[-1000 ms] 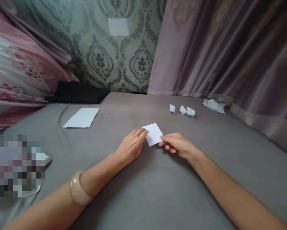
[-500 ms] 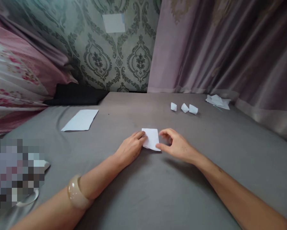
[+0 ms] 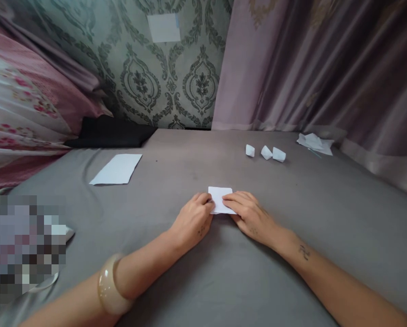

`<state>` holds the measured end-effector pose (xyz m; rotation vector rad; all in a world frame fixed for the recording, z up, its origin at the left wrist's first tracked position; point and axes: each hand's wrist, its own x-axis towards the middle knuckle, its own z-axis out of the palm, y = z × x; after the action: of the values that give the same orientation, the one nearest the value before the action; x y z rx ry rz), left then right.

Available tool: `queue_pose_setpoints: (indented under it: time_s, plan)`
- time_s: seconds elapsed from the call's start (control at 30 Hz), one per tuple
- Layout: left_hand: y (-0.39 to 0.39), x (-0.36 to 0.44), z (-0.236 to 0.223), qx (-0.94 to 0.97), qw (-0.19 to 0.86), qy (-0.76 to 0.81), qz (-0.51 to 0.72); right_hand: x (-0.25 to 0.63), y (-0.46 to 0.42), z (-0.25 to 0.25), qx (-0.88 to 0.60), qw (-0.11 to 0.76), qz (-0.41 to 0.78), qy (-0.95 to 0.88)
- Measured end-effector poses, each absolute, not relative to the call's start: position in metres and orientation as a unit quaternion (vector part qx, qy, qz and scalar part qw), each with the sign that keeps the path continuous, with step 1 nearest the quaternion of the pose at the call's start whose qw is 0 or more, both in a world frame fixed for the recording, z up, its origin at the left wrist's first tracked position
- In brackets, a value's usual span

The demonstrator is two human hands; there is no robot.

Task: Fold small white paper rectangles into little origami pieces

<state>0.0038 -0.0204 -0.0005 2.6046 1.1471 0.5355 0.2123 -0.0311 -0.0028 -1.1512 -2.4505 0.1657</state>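
Observation:
A small white paper sheet (image 3: 221, 200) lies on the grey fabric surface (image 3: 285, 236), apparently folded. My left hand (image 3: 193, 219) presses its left edge with the fingertips. My right hand (image 3: 250, 213) lies over its right side, fingers flat and pointing toward my left hand. The two hands nearly meet and hide part of the paper. A pale bangle (image 3: 110, 285) circles my left forearm.
Farther back stand several small folded paper pieces (image 3: 266, 153), with crumpled white paper (image 3: 315, 143) to their right. A flat white sheet (image 3: 116, 169) lies at left, before a black cushion (image 3: 111, 132). Patterned wallpaper (image 3: 199, 86) and draped fabric (image 3: 312, 68) close the back; a pixelated patch covers the lower left.
My right hand has come down from a raised, spread position onto the paper. The paper now lies squarer, and both hands press it together.

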Motion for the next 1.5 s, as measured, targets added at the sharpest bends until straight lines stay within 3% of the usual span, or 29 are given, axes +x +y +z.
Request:
queue_pose_setpoints:
  time_s: [0.5, 0.8, 0.9, 1.0, 1.23, 1.37, 1.5]
  plan:
    - [-0.007, 0.006, 0.005, 0.765, 0.238, 0.535, 0.27, 0.206, -0.022, 0.001, -0.568, 0.298, 0.259, -0.722]
    - [-0.007, 0.004, 0.001, 0.805, 0.248, 0.475, 0.254, 0.216, -0.022, -0.006, -0.473, 0.329, 0.261, -0.775]
    - [0.001, 0.002, -0.006, 0.741, 0.3, 0.5, 0.333, 0.217, -0.021, -0.008, -0.461, 0.366, 0.258, -0.766]
    - [0.01, -0.001, -0.006, 0.667, 0.383, 0.526, 0.364, 0.215, -0.021, -0.005, -0.437, 0.395, 0.335, -0.736]
    - [0.02, -0.016, 0.018, 0.58, 0.652, 0.402, 0.277, 0.21, -0.024, 0.014, -0.432, 0.426, 0.488, -0.628]
    - [0.018, -0.016, 0.02, 0.558, 0.676, 0.399, 0.268, 0.217, -0.02, 0.014, -0.465, 0.429, 0.491, -0.599]
    - [0.015, -0.008, 0.017, 0.578, 0.624, 0.438, 0.292, 0.221, -0.015, 0.014, -0.486, 0.459, 0.536, -0.516]
